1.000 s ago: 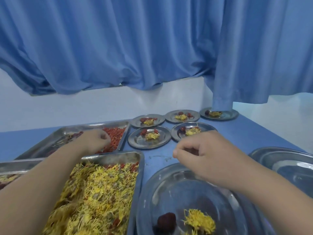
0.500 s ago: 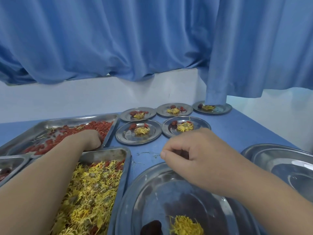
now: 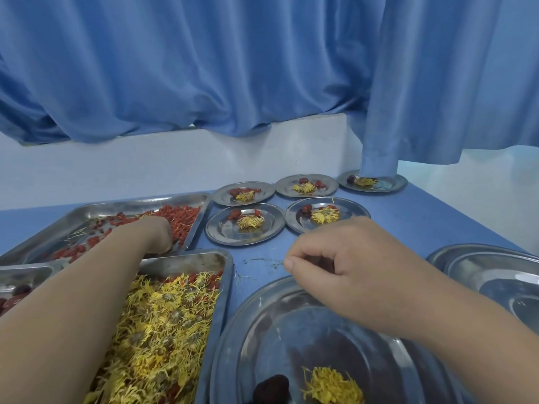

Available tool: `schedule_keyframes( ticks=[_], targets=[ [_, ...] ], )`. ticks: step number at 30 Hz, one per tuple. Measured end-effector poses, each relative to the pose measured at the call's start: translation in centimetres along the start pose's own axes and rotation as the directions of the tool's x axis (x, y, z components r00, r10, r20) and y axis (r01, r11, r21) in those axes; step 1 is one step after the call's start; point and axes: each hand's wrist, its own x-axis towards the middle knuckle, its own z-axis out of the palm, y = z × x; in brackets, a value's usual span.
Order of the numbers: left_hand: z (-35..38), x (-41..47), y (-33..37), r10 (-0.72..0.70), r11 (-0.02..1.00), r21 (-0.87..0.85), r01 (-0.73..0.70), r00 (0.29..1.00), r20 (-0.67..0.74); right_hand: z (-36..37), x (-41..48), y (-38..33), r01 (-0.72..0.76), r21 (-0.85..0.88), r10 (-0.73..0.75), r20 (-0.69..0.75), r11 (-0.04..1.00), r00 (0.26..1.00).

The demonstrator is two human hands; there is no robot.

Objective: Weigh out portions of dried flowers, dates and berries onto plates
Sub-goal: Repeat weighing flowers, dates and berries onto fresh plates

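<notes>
Left hand point(image 3: 154, 233) reaches among the berries point(image 3: 182, 217) in the far tray point(image 3: 87, 212); its grip cannot be told. Right hand point(image 3: 344, 263), grip curled closed, hangs above the near plate point(image 3: 271, 322), its date point(image 3: 271, 389) and flower point(image 3: 332, 386) nearer.

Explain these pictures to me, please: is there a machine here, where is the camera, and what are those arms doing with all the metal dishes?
No machine: a person works with bare hands. The camera sits on their head, looking forward and down, so you see their own arms. The left hand reaches into a metal tray of red berries; its fingers are hidden. The right hand hovers, fingers curled, over the near plate, which holds one dark date and a tuft of yellow dried flowers; whether that hand holds anything is unclear. A second tray is heaped with dried flowers. Farther back on the blue table, five small plates each carry a small portion. Empty plates sit at the right.
</notes>
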Motion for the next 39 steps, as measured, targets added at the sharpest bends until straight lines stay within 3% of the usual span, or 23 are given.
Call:
schedule_keyframes(
  ticks=[16, 23, 28, 39],
  targets=[
    [0.5, 0.5, -1.2, 0.002, 1.000, 0.017, -0.001, 0.999, -0.039, 0.0, 0.1, 0.7, -0.021, -0.029, 0.020, -0.010, 0.999, 1.000],
    [-0.4, 0.6, -1.9, 0.065, 0.998, -0.014, -0.067, 0.990, -0.127, -0.4, 0.1, 1.0, -0.048, -0.038, 0.047, -0.030, 0.998, 0.998],
    [-0.8, 0.9, -2.7, 0.126, 0.976, -0.147, -0.163, 0.964, -0.232, -0.7, 0.1, 1.2, -0.060, -0.035, 0.059, -0.031, 0.998, 0.998],
    [-0.1, 0.4, -3.4, 0.182, 0.965, -0.135, -0.227, 0.941, -0.285, -0.8, 0.1, 1.4, -0.073, -0.021, 0.072, -0.034, 0.997, 0.997]
  ],
)
